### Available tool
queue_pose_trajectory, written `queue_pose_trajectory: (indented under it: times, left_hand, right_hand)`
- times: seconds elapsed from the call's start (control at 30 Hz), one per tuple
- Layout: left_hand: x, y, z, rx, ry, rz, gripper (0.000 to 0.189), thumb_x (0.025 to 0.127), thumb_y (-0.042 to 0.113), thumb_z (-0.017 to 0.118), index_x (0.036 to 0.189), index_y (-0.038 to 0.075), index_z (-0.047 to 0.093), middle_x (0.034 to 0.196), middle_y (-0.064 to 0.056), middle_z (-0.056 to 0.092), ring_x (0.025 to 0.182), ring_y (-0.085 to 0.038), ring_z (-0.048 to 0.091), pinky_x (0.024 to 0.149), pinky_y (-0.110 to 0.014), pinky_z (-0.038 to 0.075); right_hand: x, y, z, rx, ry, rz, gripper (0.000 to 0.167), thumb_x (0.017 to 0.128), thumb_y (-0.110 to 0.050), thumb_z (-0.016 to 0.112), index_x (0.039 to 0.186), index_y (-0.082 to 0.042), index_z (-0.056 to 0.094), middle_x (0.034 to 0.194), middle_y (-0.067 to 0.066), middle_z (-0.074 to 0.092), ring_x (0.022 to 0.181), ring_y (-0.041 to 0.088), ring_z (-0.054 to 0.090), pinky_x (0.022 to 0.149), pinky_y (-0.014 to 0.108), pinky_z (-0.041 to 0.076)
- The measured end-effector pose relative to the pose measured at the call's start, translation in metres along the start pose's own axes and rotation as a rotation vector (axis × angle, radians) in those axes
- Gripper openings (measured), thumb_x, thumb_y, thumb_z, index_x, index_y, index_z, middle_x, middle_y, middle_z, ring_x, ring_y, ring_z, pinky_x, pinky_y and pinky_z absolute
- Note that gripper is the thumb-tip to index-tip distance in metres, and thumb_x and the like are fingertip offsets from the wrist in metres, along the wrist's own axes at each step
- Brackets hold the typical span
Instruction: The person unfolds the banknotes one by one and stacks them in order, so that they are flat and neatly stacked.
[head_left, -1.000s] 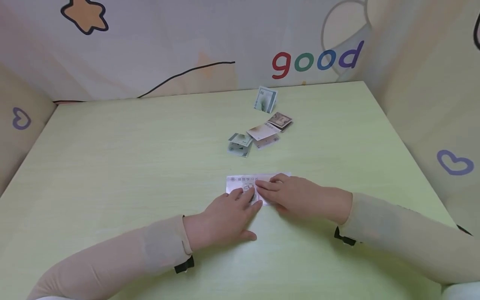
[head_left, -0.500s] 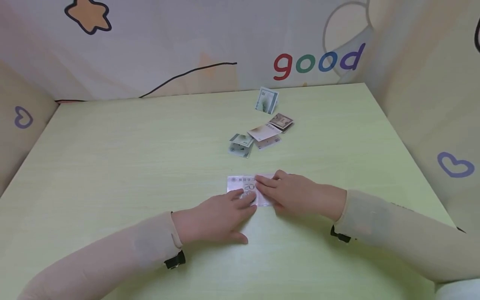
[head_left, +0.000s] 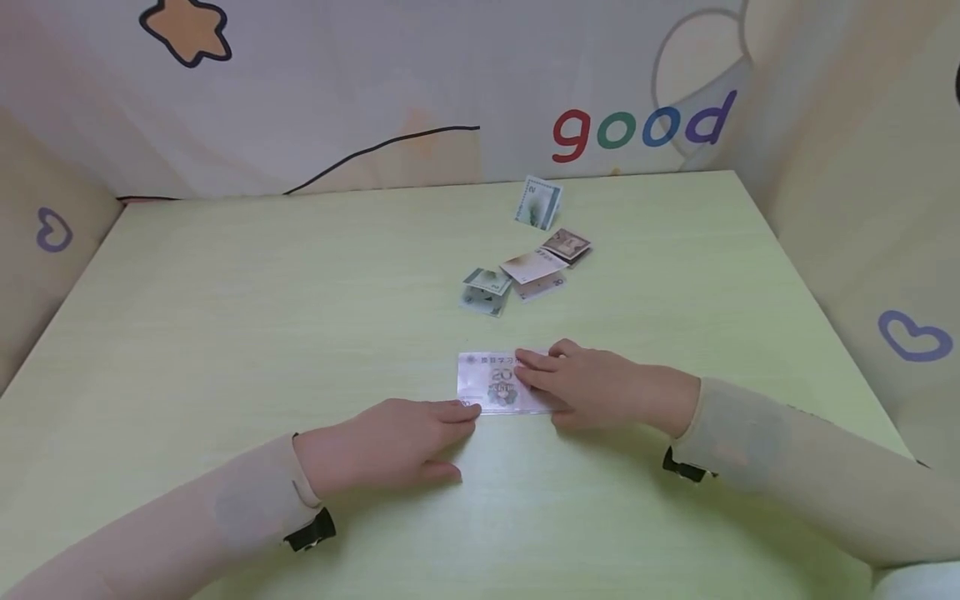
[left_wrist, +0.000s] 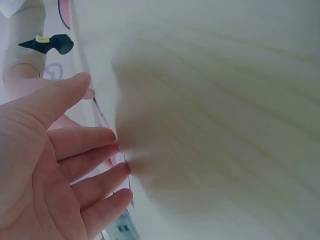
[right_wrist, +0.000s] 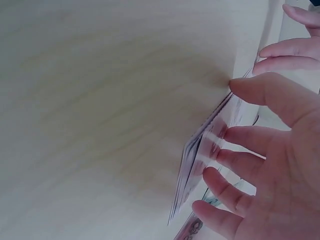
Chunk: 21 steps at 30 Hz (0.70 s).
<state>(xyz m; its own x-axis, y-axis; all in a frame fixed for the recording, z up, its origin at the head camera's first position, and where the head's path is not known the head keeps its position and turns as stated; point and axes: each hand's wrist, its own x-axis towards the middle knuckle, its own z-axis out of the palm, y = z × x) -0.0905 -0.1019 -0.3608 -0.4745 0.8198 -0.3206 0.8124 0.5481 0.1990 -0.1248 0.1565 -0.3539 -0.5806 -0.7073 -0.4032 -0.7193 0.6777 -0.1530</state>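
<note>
The pale green tabletop point(head_left: 225, 317) I work at shows faint wood grain and meets a backdrop point(head_left: 345, 92) printed with an orange star point(head_left: 187, 29) and "good" lettering point(head_left: 645, 127). Before me lies the pale purple banknote point(head_left: 495, 379); my right hand point(head_left: 611, 387), fingers spread, rests on its right part. My left hand point(head_left: 386, 446), fingers extended, touches its near left corner. Four folded banknotes point(head_left: 534, 265) sit beyond.

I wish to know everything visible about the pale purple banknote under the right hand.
The pale purple banknote looks papery, printed with characters and a numeral. It lies crosswise on the table. Its near edge shows several slightly parted layers. The right hand covers its right part; the left hand touches its near-left corner.
</note>
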Motion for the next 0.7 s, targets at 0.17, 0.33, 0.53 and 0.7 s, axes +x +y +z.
queue_pose_trajectory:
  times: [0.17,0.33,0.53,0.7]
  left_hand:
    - [-0.003,0.000,-0.004,0.022,0.023,0.010,0.057,0.091,0.042,0.057,0.133,0.004,0.051,0.142,-0.005,0.042,0.129,-0.019,0.040,0.099,-0.035,0.040]
    - [0.002,0.002,-0.008,0.025,0.057,0.019,0.049,0.089,0.039,0.061,0.123,0.004,0.060,0.133,-0.007,0.052,0.123,-0.021,0.048,0.098,-0.035,0.041]
    - [0.008,0.001,-0.008,0.021,0.096,0.014,0.046,0.090,0.037,0.061,0.121,0.004,0.061,0.125,-0.007,0.058,0.113,-0.022,0.055,0.094,-0.035,0.044]
    - [0.012,-0.002,-0.009,0.052,0.191,0.080,0.039,0.090,0.036,0.061,0.115,0.006,0.064,0.117,-0.006,0.060,0.105,-0.020,0.057,0.090,-0.032,0.047]
  right_hand:
    - [0.000,0.004,-0.001,0.024,-0.005,-0.009,0.066,0.089,-0.027,0.062,0.146,-0.010,0.032,0.152,0.007,0.024,0.122,0.032,0.038,0.094,0.039,0.042]
    - [-0.002,0.013,-0.006,0.097,-0.033,0.059,0.064,0.090,-0.028,0.059,0.146,-0.012,0.032,0.153,0.003,0.023,0.127,0.030,0.035,0.098,0.042,0.039]
    - [-0.005,0.041,-0.016,0.231,0.060,0.209,0.053,0.093,-0.027,0.056,0.141,-0.007,0.041,0.145,0.012,0.037,0.130,0.035,0.035,0.104,0.050,0.031]
    - [-0.001,0.068,-0.028,0.339,0.314,0.368,0.043,0.090,-0.020,0.062,0.129,-0.004,0.054,0.127,0.016,0.053,0.114,0.031,0.050,0.094,0.047,0.042]
